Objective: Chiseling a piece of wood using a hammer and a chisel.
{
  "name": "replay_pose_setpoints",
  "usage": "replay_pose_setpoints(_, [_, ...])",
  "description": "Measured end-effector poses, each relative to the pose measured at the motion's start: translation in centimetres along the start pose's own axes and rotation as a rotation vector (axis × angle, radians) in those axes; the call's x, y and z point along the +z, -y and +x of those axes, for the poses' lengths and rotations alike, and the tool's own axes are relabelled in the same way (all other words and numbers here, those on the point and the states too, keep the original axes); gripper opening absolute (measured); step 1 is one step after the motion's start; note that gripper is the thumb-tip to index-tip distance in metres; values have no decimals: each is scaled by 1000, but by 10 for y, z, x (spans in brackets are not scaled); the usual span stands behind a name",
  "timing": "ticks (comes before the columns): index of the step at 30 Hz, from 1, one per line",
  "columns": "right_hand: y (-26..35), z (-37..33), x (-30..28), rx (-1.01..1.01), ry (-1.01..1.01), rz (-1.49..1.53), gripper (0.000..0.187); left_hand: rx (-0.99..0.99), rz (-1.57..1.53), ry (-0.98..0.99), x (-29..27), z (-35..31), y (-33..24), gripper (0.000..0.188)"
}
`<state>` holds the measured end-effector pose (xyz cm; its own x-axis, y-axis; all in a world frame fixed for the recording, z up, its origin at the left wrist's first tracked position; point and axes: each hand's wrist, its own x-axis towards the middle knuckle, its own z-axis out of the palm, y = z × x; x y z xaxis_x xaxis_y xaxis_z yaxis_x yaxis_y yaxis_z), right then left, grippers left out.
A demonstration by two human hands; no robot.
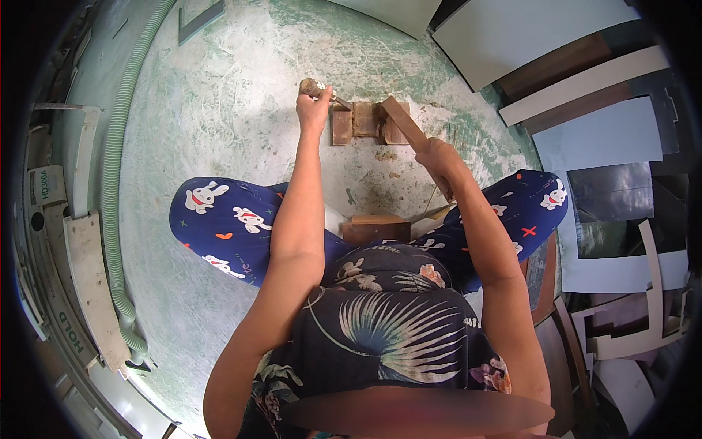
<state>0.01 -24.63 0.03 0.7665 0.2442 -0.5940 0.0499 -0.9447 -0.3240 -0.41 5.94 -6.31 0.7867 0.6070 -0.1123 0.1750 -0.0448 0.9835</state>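
Note:
Out in front of me, my left hand (313, 110) is closed around the round wooden handle of a chisel (310, 88). The chisel's thin blade slants down to the right, its tip at a brown wooden block (341, 130) lying on the floor. A recess runs across the middle of that block, between two raised ends. My right hand (442, 164) grips a flat wooden bar (406, 126), tilted up to the left over the block's right end. Whether the bar touches the block I cannot tell. Another brown wooden block (376, 230) lies between my bent legs.
A ribbed green hose (115, 161) runs along the floor on the left, beside stacked boards (93, 285). Panels and offcuts (599, 139) lean and lie in piles on the right. A dark angled strip (201, 23) rests on the far floor.

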Motion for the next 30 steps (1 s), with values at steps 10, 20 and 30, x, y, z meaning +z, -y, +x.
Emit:
replay_pose_setpoints(10, [2, -2, 5, 14, -41, -1, 52, 58, 168, 3, 3, 5, 17, 31])
replay_pose_setpoints(20, [-1, 0, 5, -17, -26, 15, 58, -65, -277, -54, -7, 6, -15, 26])
replay_pose_setpoints(30, [0, -2, 5, -19, -37, 19, 56, 97, -7, -64, 6, 4, 7, 25])
